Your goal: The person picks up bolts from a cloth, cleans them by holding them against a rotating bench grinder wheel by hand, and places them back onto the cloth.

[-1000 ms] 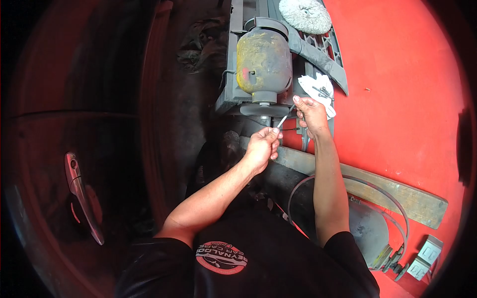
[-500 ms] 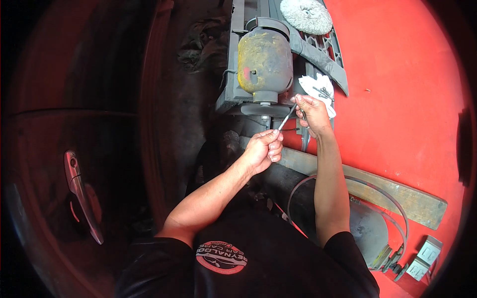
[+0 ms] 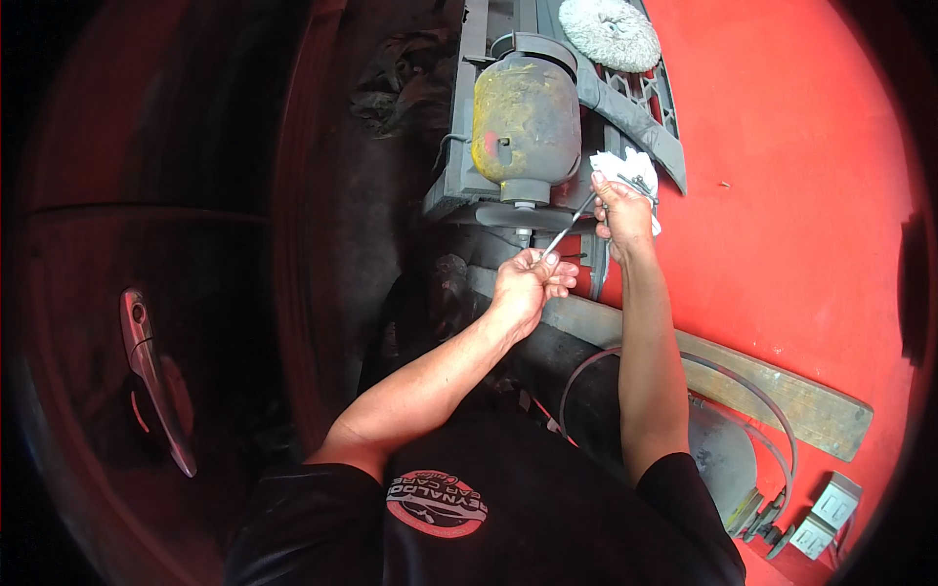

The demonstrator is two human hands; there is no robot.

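A thin metal rod (image 3: 563, 234) slants between my two hands in front of the motor. My left hand (image 3: 528, 288) pinches its lower end between thumb and forefinger, the other fingers loosely curled. Around the upper end, my right hand (image 3: 625, 217) is closed, thumb on top. Just beyond the rod is a worn yellow-and-grey bench motor (image 3: 528, 122) with a flat round wheel (image 3: 498, 214) on its shaft. A crumpled white cloth or paper (image 3: 616, 166) lies behind my right hand; small dark pieces on it are partly hidden.
A fluffy white buffing pad (image 3: 611, 34) lies at the bench's far end. Right of the bench is a red surface (image 3: 782, 195). A wooden plank (image 3: 772, 396), a hose (image 3: 752, 376), a grey tank (image 3: 723, 454) and an outlet box (image 3: 826, 515) are nearer. A dark car door handle (image 3: 151, 381) is left.
My left hand has shifted slightly right, and its fingers have loosened a little. My right hand has moved slightly right and turned, still gripping the rod. The whole view has shifted slightly.
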